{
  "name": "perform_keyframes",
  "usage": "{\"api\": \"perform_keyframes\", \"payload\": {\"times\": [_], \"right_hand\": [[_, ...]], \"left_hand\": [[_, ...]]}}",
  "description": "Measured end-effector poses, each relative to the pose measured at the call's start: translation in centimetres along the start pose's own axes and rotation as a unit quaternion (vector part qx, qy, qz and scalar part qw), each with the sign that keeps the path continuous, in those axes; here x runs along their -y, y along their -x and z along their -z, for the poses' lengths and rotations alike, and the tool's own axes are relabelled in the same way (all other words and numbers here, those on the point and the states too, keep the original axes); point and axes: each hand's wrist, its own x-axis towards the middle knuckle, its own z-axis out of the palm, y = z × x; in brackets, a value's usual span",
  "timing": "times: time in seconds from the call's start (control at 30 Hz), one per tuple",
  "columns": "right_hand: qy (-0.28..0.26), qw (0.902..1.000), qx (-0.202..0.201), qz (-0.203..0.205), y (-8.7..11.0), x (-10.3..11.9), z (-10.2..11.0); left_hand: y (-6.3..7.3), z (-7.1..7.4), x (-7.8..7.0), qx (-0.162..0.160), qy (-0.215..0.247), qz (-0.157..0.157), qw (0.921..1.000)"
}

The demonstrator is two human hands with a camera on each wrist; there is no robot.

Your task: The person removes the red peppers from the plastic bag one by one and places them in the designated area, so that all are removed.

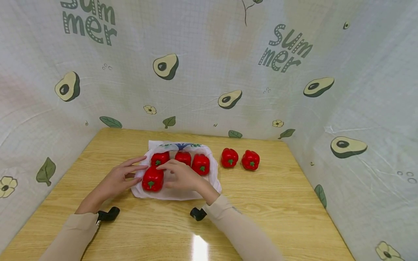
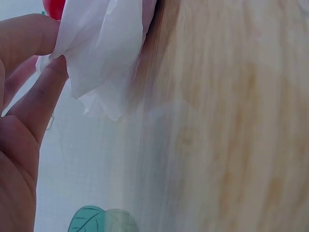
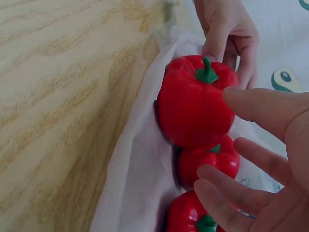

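Note:
A white plastic bag [image 1: 183,195] with a blue and green print at its back rim lies open, with a front red bell pepper [image 1: 152,179] at its left end. Several more red bell peppers [image 1: 200,164] sit inside it. My left hand [image 1: 122,175] touches the bag's left side with spread fingers; the left wrist view shows thumb and finger at the thin crinkled edge [image 2: 96,48]. Over the bag, my right hand [image 1: 183,175] reaches leftward, fingers loosely spread around the front pepper [image 3: 195,106]. One fingertip overlaps that pepper's side in the right wrist view.
Two red bell peppers [image 1: 229,158] [image 1: 250,160] stand on the wooden table [image 1: 261,210] right of the bag. A pale curtain [image 1: 196,43] with avocado prints hangs around the table's back and sides. Black wrist cameras [image 1: 109,214] sit below both hands.

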Motion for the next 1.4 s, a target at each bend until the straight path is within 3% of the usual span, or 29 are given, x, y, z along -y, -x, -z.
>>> {"api": "perform_keyframes", "payload": {"times": [0.57,1.4], "right_hand": [[-0.028,0.9990,0.009,-0.035,-1.2,0.6,-1.6],[-0.016,0.9996,-0.010,-0.023,-1.6,0.4,-2.3]], "left_hand": [[0.1,0.0,-0.1,-0.002,-0.007,-0.004,1.0000],[0.0,0.1,0.0,0.000,-0.009,-0.008,0.9999]]}}
